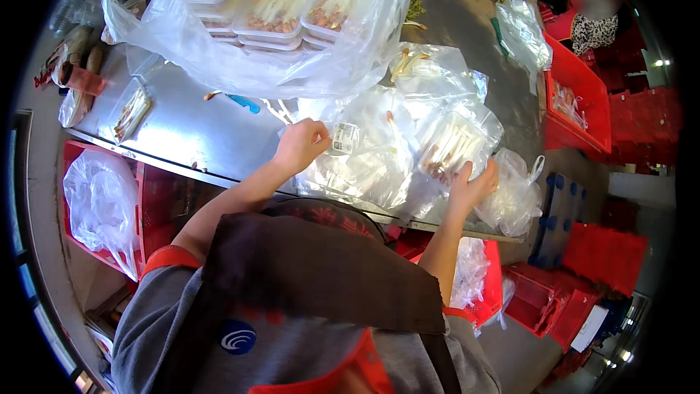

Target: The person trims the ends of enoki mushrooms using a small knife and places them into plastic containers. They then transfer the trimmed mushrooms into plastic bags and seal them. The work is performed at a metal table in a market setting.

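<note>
The left hand (302, 142) is bent, its fingers curled and the thumb close to the index finger; a white label (344, 137) lies right at the fingertips, and I cannot tell whether they pinch it or only sit beside it. The right hand (474, 182) grasps the near right corner of a clear tray (456, 142), thumb on the near side. The tray is filled with white stalks with brownish ends, and it is tilted over the near edge of the table, to the right of the label.

Between the hands, clear bags (368, 168) lie crumpled and shiny on the metal table (211, 128). Just right of the right hand is a knotted bag (514, 201), and beyond the tray another bag (430, 69) shows some stalks. Past the left hand lie a few loose stalks (277, 111) and a small blue object (244, 103). Farther left, a single filled tray (133, 113) rests near the table's edge.

Beyond both hands, a big open bag (292, 76) holds stacked trays (270, 4) of the same stalks. A red crate (583, 91) stands past the table's right side; another crate (140, 211), lower left, holds white plastic (102, 197).
</note>
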